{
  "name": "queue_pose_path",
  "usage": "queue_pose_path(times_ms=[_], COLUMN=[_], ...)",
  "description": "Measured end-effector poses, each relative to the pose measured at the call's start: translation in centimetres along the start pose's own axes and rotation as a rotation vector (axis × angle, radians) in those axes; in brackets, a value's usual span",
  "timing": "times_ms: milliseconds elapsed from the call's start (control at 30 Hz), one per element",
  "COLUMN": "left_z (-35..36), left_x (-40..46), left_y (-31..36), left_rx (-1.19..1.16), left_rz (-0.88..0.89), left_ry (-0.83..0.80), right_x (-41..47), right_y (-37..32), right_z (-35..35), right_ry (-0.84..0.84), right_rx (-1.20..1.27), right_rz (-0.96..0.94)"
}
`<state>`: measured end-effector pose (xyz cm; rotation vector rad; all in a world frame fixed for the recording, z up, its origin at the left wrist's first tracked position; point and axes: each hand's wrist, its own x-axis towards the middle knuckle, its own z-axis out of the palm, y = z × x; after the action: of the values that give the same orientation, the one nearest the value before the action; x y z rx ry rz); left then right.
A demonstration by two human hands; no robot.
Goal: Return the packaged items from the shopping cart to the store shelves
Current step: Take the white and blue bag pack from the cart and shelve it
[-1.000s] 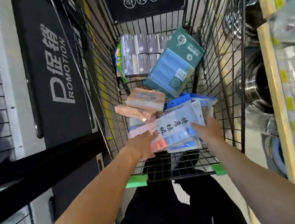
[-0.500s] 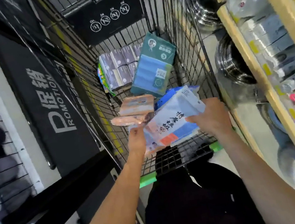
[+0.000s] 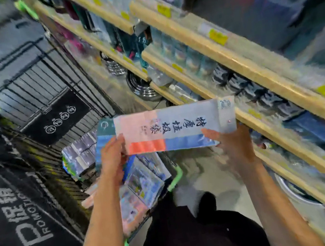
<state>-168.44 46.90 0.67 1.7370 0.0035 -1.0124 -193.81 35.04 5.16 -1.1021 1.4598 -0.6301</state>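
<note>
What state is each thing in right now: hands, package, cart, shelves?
Left hand: grips the package's left end.
Right hand: grips its right end.
Pink-and-blue package: lifted out, held flat above the cart.
Shopping cart: other packs remain inside.
Store shelves: stocked, blurred.
Steel pots: on a low shelf.

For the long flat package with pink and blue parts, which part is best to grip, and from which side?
Probably the two short ends, one from each side. The package is long, flat and thin, held level above the cart, so a grip at only one end might let it sag. The left hand pinches its left lower edge and the right hand holds the right lower edge.
</note>
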Motion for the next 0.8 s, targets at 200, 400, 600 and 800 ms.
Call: queue_pose_path(times_ms=[200, 400, 600, 800], left_z=[6.9, 14.9, 21.0, 25.8], left_x=[-1.0, -1.6, 1.3, 5.7], left_y=[8.8, 14.5, 19.5, 24.5], left_rx=[0.343, 0.507, 0.508, 0.805], left_rz=[0.290, 0.499, 0.694, 1.048], left_ry=[-0.420, -0.576, -0.533, -0.345], right_x=[0.8, -0.2, 1.3, 6.7], right_y=[-1.5, -3.8, -8.0, -11.5], right_z=[-6.1, -9.3, -9.0, -7.8], right_ry=[0.240, 0.534, 0.654, 0.763], right_rx=[0.036, -0.054, -0.170, -0.299], right_rz=[-0.069, -0.202, -0.355, -0.371])
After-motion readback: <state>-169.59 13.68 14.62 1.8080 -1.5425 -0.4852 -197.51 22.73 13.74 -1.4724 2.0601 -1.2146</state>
